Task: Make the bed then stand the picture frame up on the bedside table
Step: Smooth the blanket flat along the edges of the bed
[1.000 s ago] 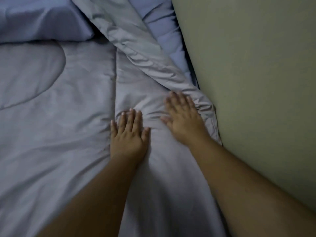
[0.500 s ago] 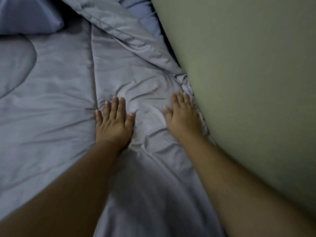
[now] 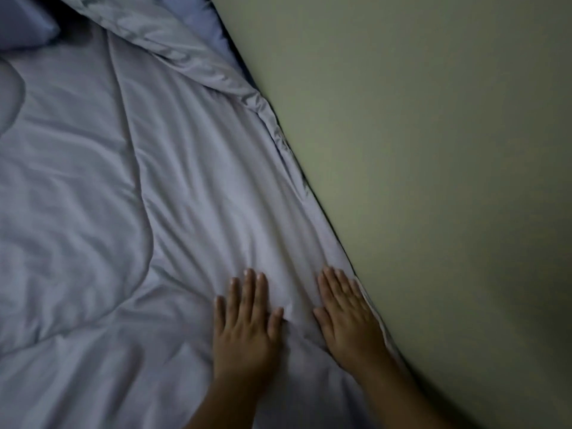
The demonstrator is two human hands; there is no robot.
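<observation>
Two hands [image 3: 244, 326] press the duvet [image 3: 185, 181]; pillow [image 3: 24, 23] mostly cropped.

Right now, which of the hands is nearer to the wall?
The right hand. It lies flat on the comforter at its edge along the wall; the left hand lies flat beside it, farther from the wall.

Left hand [image 3: 244, 329], right hand [image 3: 348, 323]: both bare. Nails short at fingertips [image 3: 249, 272]. Behind fingers, wrists and forearms [image 3: 227, 400] bare to frame edge. Dim light hides finer detail.
</observation>
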